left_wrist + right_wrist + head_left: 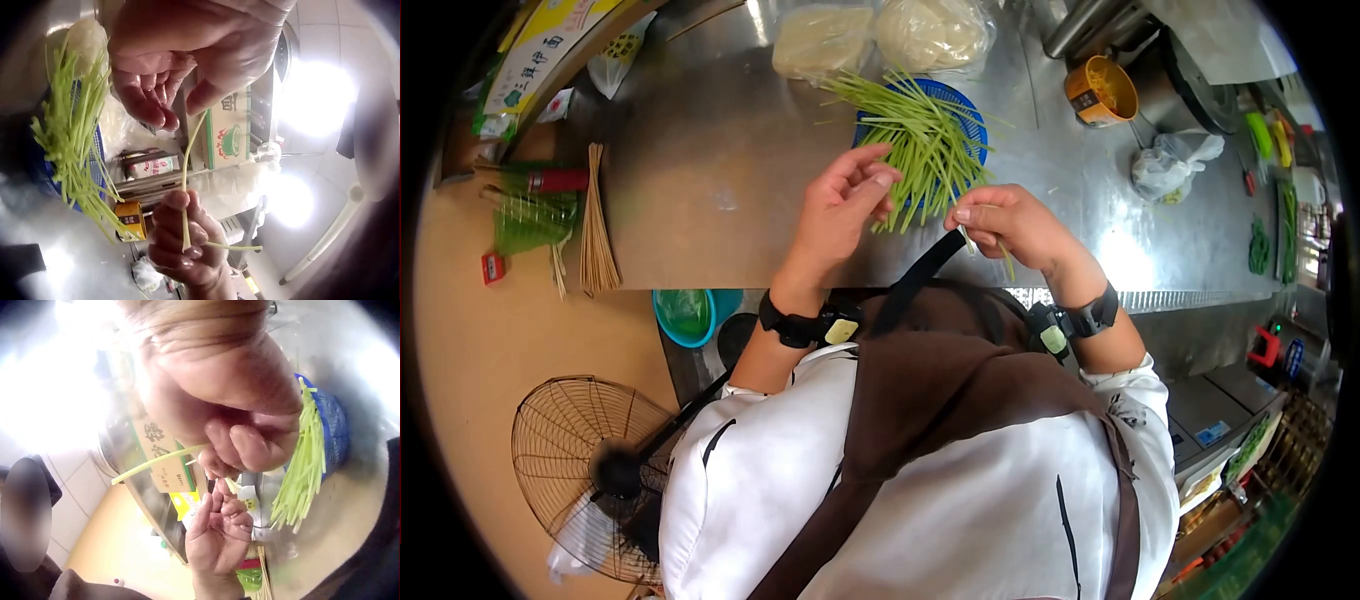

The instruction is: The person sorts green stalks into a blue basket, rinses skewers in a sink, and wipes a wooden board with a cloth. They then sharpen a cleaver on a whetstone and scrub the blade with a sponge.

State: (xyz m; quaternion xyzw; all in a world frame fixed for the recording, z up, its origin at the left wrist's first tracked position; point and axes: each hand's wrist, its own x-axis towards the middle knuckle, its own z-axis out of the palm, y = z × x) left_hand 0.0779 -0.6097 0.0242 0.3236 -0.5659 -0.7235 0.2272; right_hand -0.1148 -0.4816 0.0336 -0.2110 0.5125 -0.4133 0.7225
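From where I stand, the right hand (1015, 228) pinches a slim pale-green stem (185, 164) between thumb and fingers, just below the frame's centre in the head view; its curled fingers cover part of the stem, so where it runs inside the grip is hard to follow. The left hand (840, 210), left of centre, has loosely bent fingers and a thumb held off to the side; in the left wrist view the stem's tip overlaps that thumb, and I cannot tell there whether they touch, though from the head they look apart. Between and beyond the hands, a loose heap of long green stems (925, 145) hides most of a round blue plastic basket (972, 112), its rim showing at right and some stems jutting past it. Two clear plastic bags with pale contents (935, 35) sit behind, at the top edge, the right one cut off by it. The brushed-steel table (720, 190) stretches left from the basket to a bundle of thin wooden sticks (597, 225), and right to an orange tub (1088, 98), giving sideways room; its front edge runs just below the hands. Glare whites out parts of both wrist views.
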